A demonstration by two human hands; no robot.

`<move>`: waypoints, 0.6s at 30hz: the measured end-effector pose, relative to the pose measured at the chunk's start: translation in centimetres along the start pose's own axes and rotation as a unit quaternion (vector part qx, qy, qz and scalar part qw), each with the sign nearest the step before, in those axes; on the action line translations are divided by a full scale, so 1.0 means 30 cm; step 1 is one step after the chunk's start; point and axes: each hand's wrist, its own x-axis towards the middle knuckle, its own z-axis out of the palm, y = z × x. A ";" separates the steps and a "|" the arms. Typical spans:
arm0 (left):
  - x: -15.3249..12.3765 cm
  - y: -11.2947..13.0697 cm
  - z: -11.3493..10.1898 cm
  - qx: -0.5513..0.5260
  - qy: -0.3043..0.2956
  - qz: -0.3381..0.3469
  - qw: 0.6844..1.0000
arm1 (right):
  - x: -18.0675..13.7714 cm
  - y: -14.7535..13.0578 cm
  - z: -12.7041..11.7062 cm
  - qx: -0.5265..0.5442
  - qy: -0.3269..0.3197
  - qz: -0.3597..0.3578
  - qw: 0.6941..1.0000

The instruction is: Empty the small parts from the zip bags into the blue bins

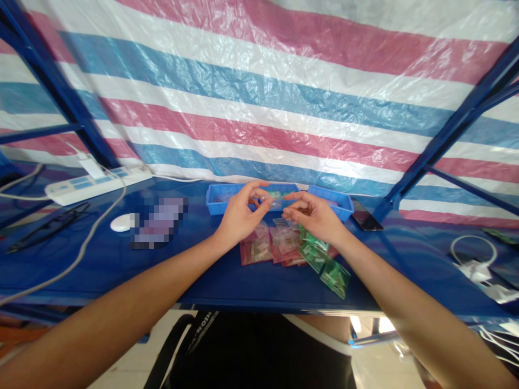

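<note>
My left hand is raised before the blue bins, thumb and fingertips brought together around something small and shiny that I cannot make out. Facing it, my right hand has its fingers curled in a pinch; what sits between them, if anything, is too small to tell. A gap separates the two hands. Beneath them lie red-edged clear zip bags with small pale pieces inside. Green zip bags trail from under my right hand toward the front edge. Behind stand a blue plastic bin and another blue bin, both holding bags.
On the blue table, a white power strip with cables, a white oval object and a blurred-out item lie left. A dark phone and a white coiled cable lie right. Striped sheeting hangs behind.
</note>
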 end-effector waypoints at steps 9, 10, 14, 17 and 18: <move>0.059 -0.075 -0.131 0.317 -0.025 0.097 0.943 | 0.000 -0.015 -0.019 -0.025 0.030 -0.008 0.999; 0.061 -0.087 -0.137 0.347 -0.039 0.086 0.933 | 0.000 -0.013 -0.018 -0.031 0.027 -0.009 0.999; 0.055 -0.124 -0.142 0.409 -0.083 0.030 0.909 | -0.005 -0.007 -0.018 -0.089 0.016 -0.024 0.996; 0.044 -0.131 -0.134 0.404 -0.103 0.016 0.909 | -0.009 -0.010 -0.025 -0.200 0.012 -0.065 0.978; 0.040 -0.128 -0.129 0.398 -0.109 0.014 0.911 | -0.010 -0.013 -0.027 -0.237 0.002 -0.086 0.968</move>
